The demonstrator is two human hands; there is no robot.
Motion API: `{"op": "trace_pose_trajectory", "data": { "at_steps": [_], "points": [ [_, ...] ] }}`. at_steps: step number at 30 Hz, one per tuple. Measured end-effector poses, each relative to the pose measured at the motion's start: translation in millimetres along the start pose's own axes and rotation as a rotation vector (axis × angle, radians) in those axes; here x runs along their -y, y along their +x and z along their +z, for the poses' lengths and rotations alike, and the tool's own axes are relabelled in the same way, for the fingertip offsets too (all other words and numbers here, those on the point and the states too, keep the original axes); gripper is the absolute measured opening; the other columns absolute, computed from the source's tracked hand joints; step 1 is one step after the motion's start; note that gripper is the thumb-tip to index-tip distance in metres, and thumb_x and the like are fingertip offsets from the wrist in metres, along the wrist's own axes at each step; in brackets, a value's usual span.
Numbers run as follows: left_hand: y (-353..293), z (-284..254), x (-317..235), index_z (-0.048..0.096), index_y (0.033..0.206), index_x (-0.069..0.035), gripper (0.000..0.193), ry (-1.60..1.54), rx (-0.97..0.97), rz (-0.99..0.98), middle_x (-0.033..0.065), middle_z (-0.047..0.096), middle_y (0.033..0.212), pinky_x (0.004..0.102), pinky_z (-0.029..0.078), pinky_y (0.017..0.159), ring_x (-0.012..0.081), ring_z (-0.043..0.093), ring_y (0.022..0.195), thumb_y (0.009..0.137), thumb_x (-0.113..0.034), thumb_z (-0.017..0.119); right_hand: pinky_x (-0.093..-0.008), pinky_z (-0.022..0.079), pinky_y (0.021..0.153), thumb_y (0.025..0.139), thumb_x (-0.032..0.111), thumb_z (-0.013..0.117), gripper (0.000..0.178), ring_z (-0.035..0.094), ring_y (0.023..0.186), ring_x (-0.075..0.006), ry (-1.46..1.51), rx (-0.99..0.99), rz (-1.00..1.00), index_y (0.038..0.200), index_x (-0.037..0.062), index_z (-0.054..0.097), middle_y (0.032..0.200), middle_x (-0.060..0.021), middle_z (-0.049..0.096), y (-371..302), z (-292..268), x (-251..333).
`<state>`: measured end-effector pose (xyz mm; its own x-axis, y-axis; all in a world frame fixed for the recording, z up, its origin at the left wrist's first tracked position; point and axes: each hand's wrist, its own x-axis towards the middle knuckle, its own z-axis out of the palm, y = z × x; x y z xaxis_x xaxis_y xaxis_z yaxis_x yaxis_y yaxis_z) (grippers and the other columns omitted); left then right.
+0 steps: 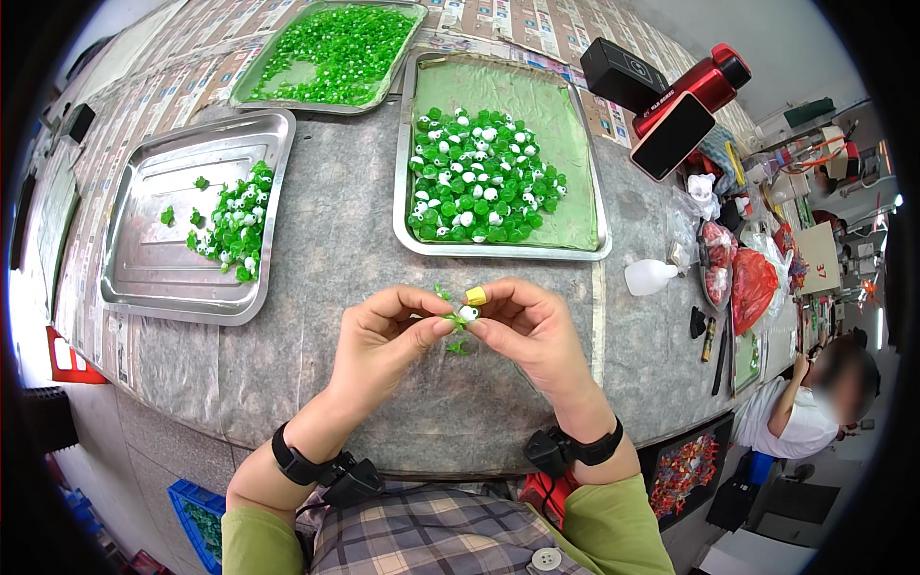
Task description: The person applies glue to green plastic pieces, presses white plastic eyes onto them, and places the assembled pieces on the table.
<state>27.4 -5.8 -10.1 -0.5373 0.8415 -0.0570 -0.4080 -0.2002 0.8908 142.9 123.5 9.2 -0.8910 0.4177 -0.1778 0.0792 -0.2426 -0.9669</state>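
Note:
Over the near middle of the table, my two hands meet at the fingertips around a small green-and-white plastic piece (pixel 469 313) with a dark dot like an eye. My left hand (pixel 383 343) pinches its green side between thumb and index finger. The thumb and index finger of my right hand (pixel 532 337) close on the white side; yellow tape (pixel 475 296) wraps that index fingertip. A loose green piece (pixel 457 348) lies on the table just below the fingers. Another green bit (pixel 442 291) shows above them; whether it is held, I cannot tell.
A metal tray (pixel 144 244) at left carries a pile of green-and-white pieces. Beyond my hands, a green-lined tray (pixel 570 144) holds more, and a far tray (pixel 407 11) holds green ones. At right are a phone (pixel 673 136), red bottle (pixel 704 81), black box (pixel 621 75) and white squeeze bottle (pixel 649 278).

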Motion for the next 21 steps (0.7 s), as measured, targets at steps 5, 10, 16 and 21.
{"op": "trace_pose_trajectory", "data": {
  "at_steps": [5, 10, 16, 21],
  "points": [
    [2.2, -3.5, 0.3, 0.057, 0.088, 0.001, 0.012, -0.033, -0.103, -0.079, 0.0053, 0.06, 0.08, 0.0216, 0.047, 0.067, 0.0105, 0.057, 0.073, 0.077, -0.004, 0.06, -0.0216, 0.046, 0.071, 0.075, 0.002, 0.06, 0.025, 0.056, 0.082, -0.0099, 0.032, -0.08, -0.131, 0.099, -0.0014, 0.053, 0.09, -0.0049, 0.058, -0.7, 1.8, 2.5],
    [2.9, -1.8, 0.1, 0.057, 0.087, 0.001, 0.013, -0.056, -0.068, -0.096, 0.0065, 0.06, 0.078, 0.0225, 0.048, 0.066, 0.0111, 0.058, 0.071, 0.077, -0.005, 0.06, -0.0229, 0.047, 0.073, 0.075, 0.001, 0.061, 0.023, 0.056, 0.082, -0.0112, -0.006, -0.05, -0.094, 0.097, -0.0023, 0.055, 0.09, -0.006, 0.059, -2.4, 7.1, 6.0],
    [1.3, -1.1, -1.0, 0.059, 0.082, 0.001, 0.008, 0.126, -0.054, -0.006, 0.0056, 0.059, 0.08, 0.0206, 0.046, 0.065, 0.0097, 0.056, 0.072, 0.075, -0.001, 0.061, -0.0219, 0.047, 0.071, 0.073, 0.002, 0.062, 0.019, 0.058, 0.081, -0.0111, -0.136, -0.053, -0.1, 0.092, -0.0016, 0.059, 0.088, -0.0066, 0.061, -3.2, 3.8, 0.5],
    [1.0, -0.8, -2.0, 0.06, 0.079, 0.001, 0.007, 0.321, -0.011, 0.089, 0.0045, 0.059, 0.078, 0.0208, 0.044, 0.063, 0.0086, 0.054, 0.072, 0.073, 0.0, 0.062, -0.0215, 0.047, 0.07, 0.074, 0.003, 0.062, 0.02, 0.059, 0.081, -0.0107, -0.126, -0.029, -0.012, 0.094, -0.0004, 0.06, 0.088, -0.0066, 0.062, -4.8, 0.7, 5.9]
  ]
}}
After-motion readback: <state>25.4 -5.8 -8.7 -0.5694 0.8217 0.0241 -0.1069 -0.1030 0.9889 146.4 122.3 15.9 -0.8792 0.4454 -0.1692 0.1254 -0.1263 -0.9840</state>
